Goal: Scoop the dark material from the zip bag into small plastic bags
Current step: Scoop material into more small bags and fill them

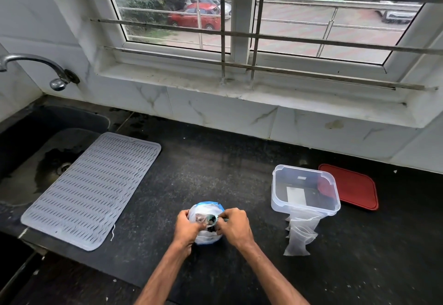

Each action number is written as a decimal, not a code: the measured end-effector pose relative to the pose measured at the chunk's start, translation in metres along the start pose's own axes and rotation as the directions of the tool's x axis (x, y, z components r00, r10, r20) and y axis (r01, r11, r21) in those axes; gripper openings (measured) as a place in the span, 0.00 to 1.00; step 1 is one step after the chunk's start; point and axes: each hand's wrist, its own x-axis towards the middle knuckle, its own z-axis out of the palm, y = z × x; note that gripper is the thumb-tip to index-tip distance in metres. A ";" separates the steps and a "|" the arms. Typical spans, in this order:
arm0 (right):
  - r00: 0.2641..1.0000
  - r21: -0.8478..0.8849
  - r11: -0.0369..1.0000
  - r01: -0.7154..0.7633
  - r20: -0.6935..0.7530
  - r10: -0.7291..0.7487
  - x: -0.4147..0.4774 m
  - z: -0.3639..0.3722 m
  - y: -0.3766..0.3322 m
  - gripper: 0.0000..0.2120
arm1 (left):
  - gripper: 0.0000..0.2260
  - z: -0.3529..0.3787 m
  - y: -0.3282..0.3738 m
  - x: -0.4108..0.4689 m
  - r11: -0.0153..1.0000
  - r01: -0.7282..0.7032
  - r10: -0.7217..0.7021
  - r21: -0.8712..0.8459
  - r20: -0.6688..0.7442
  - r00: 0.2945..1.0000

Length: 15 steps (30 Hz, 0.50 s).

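Zip bag: the white soft plastic zip bag with a blue rim [208, 205] stands on the black speckled stone table [215, 165], at 6 o'clock in the view, between both hands.
Left hand [188, 226]: fingers curled, pinching the bag's thin wall at its mouth, as far as I can see.
Right hand [236, 225]: fingers closed on the small greenish scoop [212, 219], which carries dark material.
Small bags: the pile of clear small plastic bags [300, 235] lies at 3 o'clock from the zip bag, against the clear plastic box [280, 199].
Handling: the bag looks light, limp and slippery, so I would hold it by the rim to keep the mouth open.
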 end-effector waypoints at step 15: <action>0.980 -0.125 0.979 0.164 -0.089 -0.175 -0.005 -0.020 0.000 0.13 | 0.14 0.002 0.017 -0.012 0.814 -0.287 0.329 0.506 0.005 0.944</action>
